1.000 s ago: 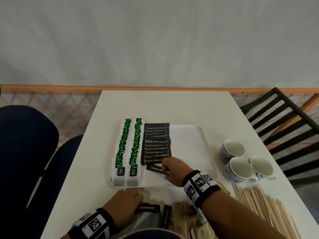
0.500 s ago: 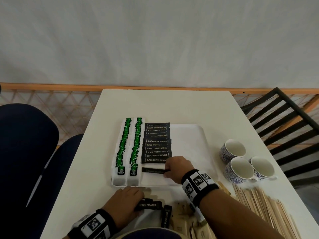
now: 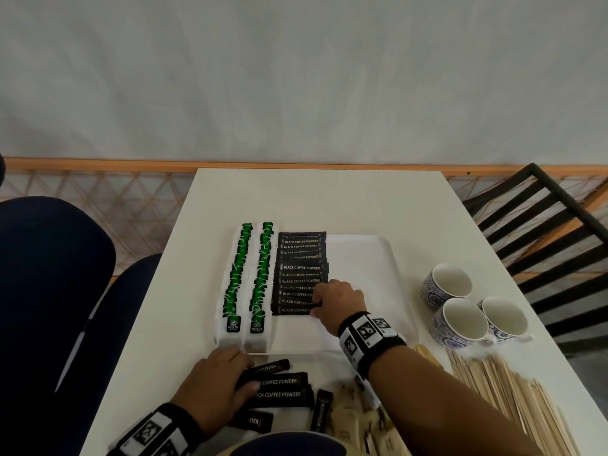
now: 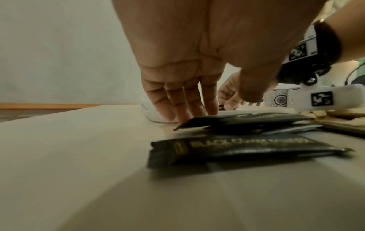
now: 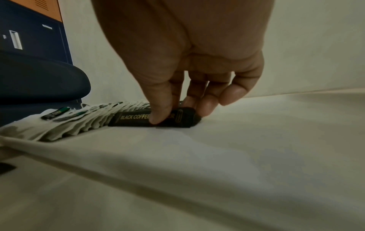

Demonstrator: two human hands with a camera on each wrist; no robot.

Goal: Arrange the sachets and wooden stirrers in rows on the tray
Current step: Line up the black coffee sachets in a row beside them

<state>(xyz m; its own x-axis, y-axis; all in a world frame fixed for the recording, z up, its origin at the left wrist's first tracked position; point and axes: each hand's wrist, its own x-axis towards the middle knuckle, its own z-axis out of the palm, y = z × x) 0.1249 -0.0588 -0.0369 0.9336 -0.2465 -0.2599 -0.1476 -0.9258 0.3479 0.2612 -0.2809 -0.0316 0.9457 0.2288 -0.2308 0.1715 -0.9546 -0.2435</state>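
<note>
Both hands are down at the near half of the white table [image 3: 329, 199]. The right hand [image 3: 339, 299] is curled over the near end of the black coffee column on the tray [image 3: 368, 258]; in the right wrist view its thumb and fingers [image 5: 207, 104] pinch a black coffee sachet [image 5: 136, 119] lying on the tray floor, right against the row behind it. The left hand [image 3: 214, 386] lies flat off the tray, near the table's front edge, its straight fingers [image 4: 177, 104] pressing on the left ends of the loose coffee sachets [image 3: 279, 388], gripping nothing.

On the tray, the coffee row [image 3: 301, 268] runs from the far edge toward the near edge as overlapping black sachets, printed faces up. Along the tray's left edge stand two rows of green tea sachets [image 3: 250, 274], overlapped like shingles and touching the coffee row's left side. The right half of the tray is bare white.

In front of the tray's near edge, the loose black sachets lie at mixed angles, one turned almost end-on toward the table's front edge. Pale brown sachets [image 3: 358, 419] lie beside them under the right forearm. A spread of wooden stirrers [image 3: 506, 396] fans across the near right corner. Three patterned cups [image 3: 460, 311] cluster by the table's right edge, just beyond the stirrers.
</note>
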